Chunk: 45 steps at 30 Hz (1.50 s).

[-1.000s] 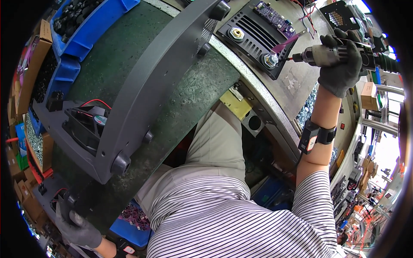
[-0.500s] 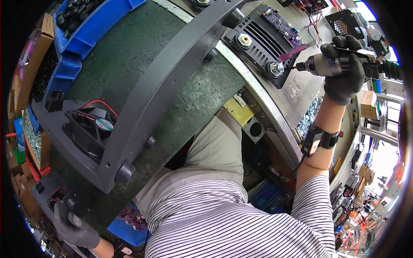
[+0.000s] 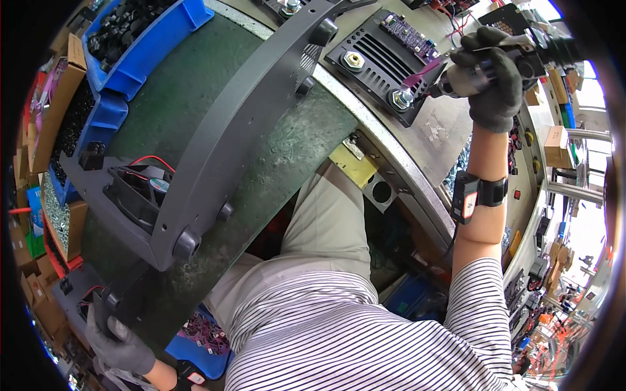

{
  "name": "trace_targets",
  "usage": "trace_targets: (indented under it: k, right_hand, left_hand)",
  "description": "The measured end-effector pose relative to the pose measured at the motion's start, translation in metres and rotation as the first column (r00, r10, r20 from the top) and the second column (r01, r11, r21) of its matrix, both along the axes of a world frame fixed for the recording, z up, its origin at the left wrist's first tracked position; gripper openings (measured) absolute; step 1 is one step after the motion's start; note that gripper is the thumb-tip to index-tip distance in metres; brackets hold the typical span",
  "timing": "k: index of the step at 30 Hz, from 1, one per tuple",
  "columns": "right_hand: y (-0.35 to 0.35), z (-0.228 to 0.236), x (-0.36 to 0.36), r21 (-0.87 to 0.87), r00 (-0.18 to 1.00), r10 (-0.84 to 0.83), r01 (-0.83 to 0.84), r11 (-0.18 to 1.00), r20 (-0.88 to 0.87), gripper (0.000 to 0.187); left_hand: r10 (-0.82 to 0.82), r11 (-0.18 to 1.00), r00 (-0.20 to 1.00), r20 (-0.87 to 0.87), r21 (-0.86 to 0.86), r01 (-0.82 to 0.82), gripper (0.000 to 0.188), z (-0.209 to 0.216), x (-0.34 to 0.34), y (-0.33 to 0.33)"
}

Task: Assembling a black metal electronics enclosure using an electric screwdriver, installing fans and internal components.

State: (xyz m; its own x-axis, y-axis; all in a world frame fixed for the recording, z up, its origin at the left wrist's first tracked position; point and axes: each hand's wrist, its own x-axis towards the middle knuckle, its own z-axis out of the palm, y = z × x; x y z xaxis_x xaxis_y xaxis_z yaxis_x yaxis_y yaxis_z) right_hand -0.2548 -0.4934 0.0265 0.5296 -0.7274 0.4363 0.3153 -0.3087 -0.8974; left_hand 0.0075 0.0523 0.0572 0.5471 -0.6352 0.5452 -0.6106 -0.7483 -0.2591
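My right hand, in a dark grey glove, is wrapped round a grey power screwdriver. Its nose points left, close beside the hex nut at the near corner of a black slotted plate. A purple strip lies across the plate by that nut. At the lower left, my gloved left hand has its fingers and thumb around the edge of a dark casing with a red wire. A larger dark grey casing with a fan stands on its side between my hands.
Blue bins with black parts stand at the far left. A cardboard box holds small metal pieces. A circuit board lies beside the plate. A metal-edged gap separates the green bench from the right worktop.
The whole view has shifted slightly. My right hand and the screwdriver have moved left and up, a little closer to the plate. My left hand stays at the lower-left casing.
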Motion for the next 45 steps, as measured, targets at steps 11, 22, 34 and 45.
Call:
trace_targets:
  k: [11, 22, 34, 45]
  right_hand:
    - [0.038, 0.021, 0.009, -0.033, 0.991, -0.090, 0.094, 0.995, 0.094, 0.038]
    - [0.193, -0.034, -0.051, 0.267, 0.975, -0.123, 0.070, 0.961, 0.186, 0.040]
    - [0.199, -0.063, -0.035, -0.533, 0.789, -0.461, 0.204, 0.821, -0.407, 0.038]
    - [0.117, -0.041, -0.042, 0.229, 0.804, -0.311, 0.474, 0.850, -0.507, 0.056]
  left_hand:
    - [-0.069, 0.996, 0.997, -0.046, -0.053, 0.066, 0.040, 0.007, 0.000, 0.000]
    - [-0.089, 0.992, 0.993, 0.083, -0.080, 0.096, 0.048, 0.012, 0.000, -0.011]
    - [-0.078, 0.992, 0.996, 0.042, -0.095, 0.082, 0.048, 0.017, -0.003, -0.007]
    - [-0.082, 0.986, 0.996, 0.046, -0.139, 0.087, 0.045, 0.020, -0.005, -0.002]
